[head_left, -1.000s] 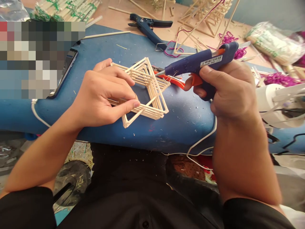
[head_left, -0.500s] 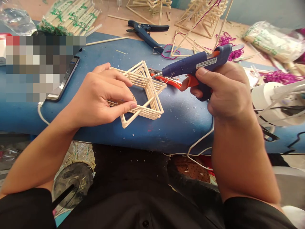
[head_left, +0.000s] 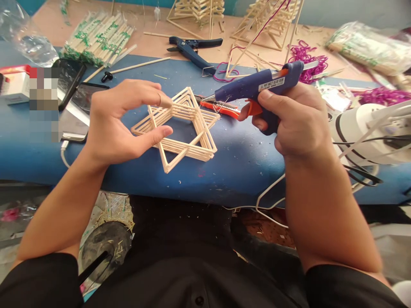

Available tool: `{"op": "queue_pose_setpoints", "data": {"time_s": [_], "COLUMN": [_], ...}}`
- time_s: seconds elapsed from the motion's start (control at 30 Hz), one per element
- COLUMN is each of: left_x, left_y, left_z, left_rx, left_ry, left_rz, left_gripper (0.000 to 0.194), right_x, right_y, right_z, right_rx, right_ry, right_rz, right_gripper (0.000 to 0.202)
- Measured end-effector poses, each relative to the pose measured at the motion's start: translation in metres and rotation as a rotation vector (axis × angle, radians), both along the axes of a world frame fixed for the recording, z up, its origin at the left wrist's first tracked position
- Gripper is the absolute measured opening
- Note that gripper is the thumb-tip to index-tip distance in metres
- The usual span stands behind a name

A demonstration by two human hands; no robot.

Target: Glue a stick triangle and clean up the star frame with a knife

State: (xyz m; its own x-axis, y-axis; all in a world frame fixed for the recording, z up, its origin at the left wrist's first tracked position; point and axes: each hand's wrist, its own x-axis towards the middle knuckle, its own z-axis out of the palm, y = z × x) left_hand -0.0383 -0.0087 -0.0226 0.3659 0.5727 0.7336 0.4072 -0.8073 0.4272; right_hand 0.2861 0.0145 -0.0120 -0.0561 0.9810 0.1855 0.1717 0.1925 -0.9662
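Has a star of sticks [head_left: 201,124] lying flat on the blue worktop [head_left: 244,167], between the two hands and closer to the left. Looks pale cream, built of thin straight sticks in several stacked layers, crossing as two triangles to make six points. Shows an open middle, with blue visible through it, and narrow gaps between layers along the sides. Turns one point toward the worktop's near edge and another away from it. Holds the left hand [head_left: 117,124] over the star's left side, with thumb and fingers wide apart, gripping nothing; cannot tell for sure about contact with the sticks. Grips a blue glue gun [head_left: 245,85] in the right hand [head_left: 298,119], with a finger at the orange trigger [head_left: 254,107]. Aims the metal nozzle [head_left: 208,99] toward the star's far right side, near an orange-handled tool [head_left: 226,110].
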Motion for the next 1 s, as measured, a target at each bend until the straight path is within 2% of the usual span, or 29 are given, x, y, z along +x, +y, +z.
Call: {"op": "queue_pose_setpoints", "data": {"time_s": [0.07, 0.2, 0.33, 0.47, 0.63, 0.73, 0.8, 0.87, 0.93, 1.0], "left_x": [-0.003, -0.011, -0.018, -0.016, -0.015, -0.02, -0.022, -0.022, -0.02, -0.017], "left_y": [0.003, 0.004, 0.003, -0.004, -0.018, -0.026, -0.035, -0.046, -0.058, -0.068], "left_z": [-0.003, -0.01, -0.016, -0.013, -0.01, -0.016, -0.02, -0.023, -0.024, -0.027], "left_rx": [0.003, -0.009, -0.044, -0.014, -0.081, -0.103, -0.167, -0.238, -0.364, -0.395], "left_ry": [0.046, 0.11, 0.111, 0.081, 0.145, 0.056, -0.01, -0.05, -0.014, 0.017], "left_rz": [0.052, 0.141, 0.117, 0.101, 0.174, 0.211, 0.248, 0.288, 0.328, 0.362], "left_gripper": [0.044, 0.051, 0.05, 0.054, 0.052, 0.068, 0.081, 0.094, 0.104, 0.118], "right_x": [-0.001, -0.005, -0.012, -0.02, -0.015, -0.006, 0.0, 0.004, 0.007, 0.008], "right_y": [0.0, 0.0, 0.001, 0.002, 0.002, 0.002, 0.001, 0.0, -0.002, -0.003], "right_z": [-0.001, 0.003, 0.012, 0.021, 0.022, 0.023, 0.024, 0.026, 0.027, 0.027], "right_rx": [-0.001, 0.003, 0.022, 0.038, 0.011, -0.026, 0.041, 0.107, 0.107, 0.073], "right_ry": [0.003, -0.002, 0.027, 0.043, 0.019, -0.014, -0.03, -0.101, -0.212, -0.3], "right_rz": [0.007, 0.023, -0.003, -0.04, -0.031, -0.061, -0.111, -0.131, -0.128, -0.139], "right_gripper": [0.021, 0.026, 0.025, 0.017, 0.019, 0.014, 0.008, 0.012, 0.016, 0.02]}}
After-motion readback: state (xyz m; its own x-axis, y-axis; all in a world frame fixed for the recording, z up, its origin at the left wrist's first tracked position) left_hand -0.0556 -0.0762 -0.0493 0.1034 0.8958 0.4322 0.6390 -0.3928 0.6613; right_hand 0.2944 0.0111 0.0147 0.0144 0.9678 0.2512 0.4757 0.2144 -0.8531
